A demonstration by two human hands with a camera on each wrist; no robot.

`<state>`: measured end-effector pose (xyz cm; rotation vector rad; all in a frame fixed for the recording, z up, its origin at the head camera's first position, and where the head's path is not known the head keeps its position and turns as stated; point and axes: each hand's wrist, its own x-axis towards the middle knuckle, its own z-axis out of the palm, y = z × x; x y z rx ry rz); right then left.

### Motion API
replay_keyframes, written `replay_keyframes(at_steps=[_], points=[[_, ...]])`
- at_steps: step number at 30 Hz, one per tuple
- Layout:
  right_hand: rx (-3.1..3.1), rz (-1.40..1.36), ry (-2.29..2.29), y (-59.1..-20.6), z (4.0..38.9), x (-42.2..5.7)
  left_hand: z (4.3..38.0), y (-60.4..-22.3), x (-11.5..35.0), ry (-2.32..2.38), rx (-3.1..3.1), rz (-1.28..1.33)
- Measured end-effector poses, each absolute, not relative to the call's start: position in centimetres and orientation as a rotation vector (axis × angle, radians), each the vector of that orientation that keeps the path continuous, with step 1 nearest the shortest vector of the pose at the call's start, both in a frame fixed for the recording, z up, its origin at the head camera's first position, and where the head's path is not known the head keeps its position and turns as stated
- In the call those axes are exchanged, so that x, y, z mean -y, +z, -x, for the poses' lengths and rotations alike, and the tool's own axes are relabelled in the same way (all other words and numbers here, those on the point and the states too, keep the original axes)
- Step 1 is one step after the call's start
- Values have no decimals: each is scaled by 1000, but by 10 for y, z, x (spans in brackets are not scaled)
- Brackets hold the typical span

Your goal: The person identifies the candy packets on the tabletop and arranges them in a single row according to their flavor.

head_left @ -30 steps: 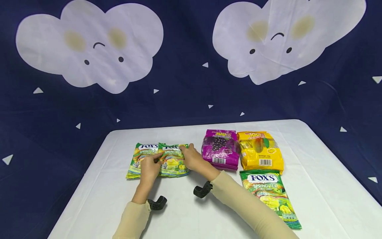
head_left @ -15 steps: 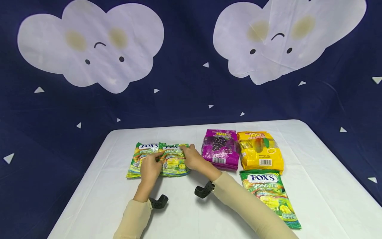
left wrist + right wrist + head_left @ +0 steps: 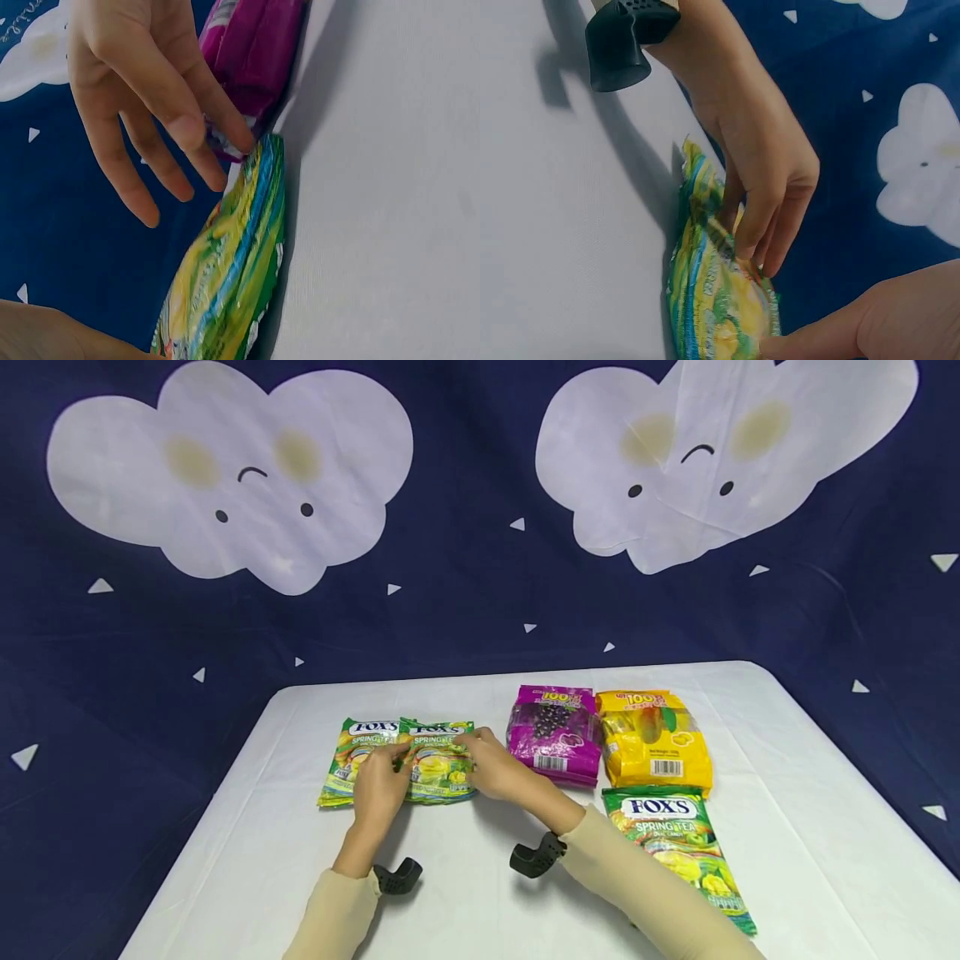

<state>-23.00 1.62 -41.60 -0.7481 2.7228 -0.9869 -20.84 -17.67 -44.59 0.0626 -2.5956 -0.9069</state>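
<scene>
Two green-and-yellow candy bags lie side by side at the table's left, a left bag (image 3: 342,768) and a right bag (image 3: 438,770) that meets or overlaps its edge. My left hand (image 3: 378,785) rests where they meet. In the right wrist view, the fingers of that left hand (image 3: 761,165) point down and touch a bag (image 3: 724,300). My right hand (image 3: 498,767) is at the right bag's right edge. The left wrist view shows this right hand (image 3: 142,82) with fingers loosely spread beside the bag (image 3: 225,262); nothing is gripped in it.
A purple candy bag (image 3: 555,735) lies just right of my right hand, beside a yellow candy bag (image 3: 656,743). Another green candy bag (image 3: 675,835) sits in front, partly behind my right sleeve (image 3: 645,881). All lie on a white table (image 3: 465,910) before a dark blue backdrop (image 3: 450,635).
My right hand has drawn back a little to the right and toward me, and its fingers have loosened from the right bag's top corner. The left hand and the bags hardly differ.
</scene>
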Motion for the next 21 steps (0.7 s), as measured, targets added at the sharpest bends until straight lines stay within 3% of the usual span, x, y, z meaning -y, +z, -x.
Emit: replay_keyframes(at_steps=[9,21], points=[[-2668,889,-1185,-411,208,-54,192,-438,159,-1061,2457,126],[-2643,812,-1430,-423,184,-115,166,-440,115,-2060,2544,443]])
